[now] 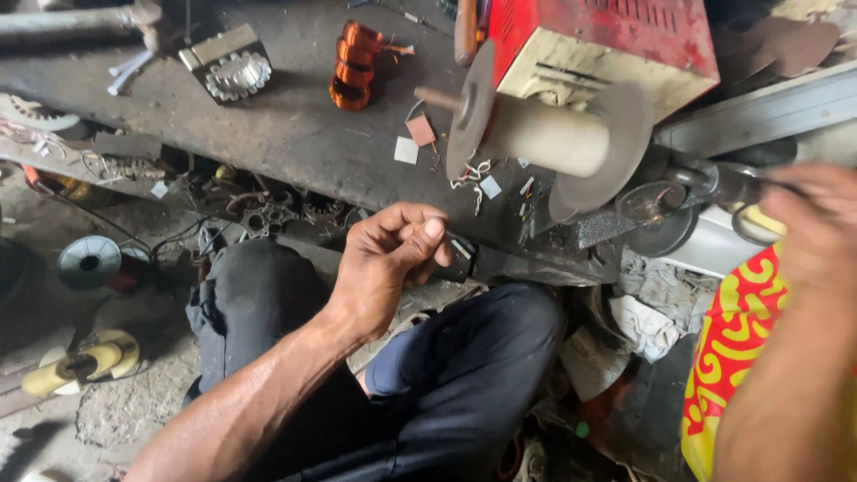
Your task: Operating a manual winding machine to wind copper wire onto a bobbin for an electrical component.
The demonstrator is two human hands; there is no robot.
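My left hand [393, 259] hovers at the front edge of the dark workbench [295, 134], fingers curled and thumb pressed to the forefinger; I see nothing in the pinch. A small dark piece [461, 257] lies right beside the fingertips. Above it sits a large spool [544, 134] with a cream core and grey discs, mounted on a shaft. My right hand [812, 232], blurred at the right edge, grips the crank handle [728, 186] of that shaft.
A red and cream box [607, 45] stands behind the spool. A copper coil [353, 67] and a laminated metal core [228, 67] lie on the bench. On the floor are a wire reel [89, 261] and a yellow spool [85, 361]. A red-yellow cloth [736, 339] hangs at the right.
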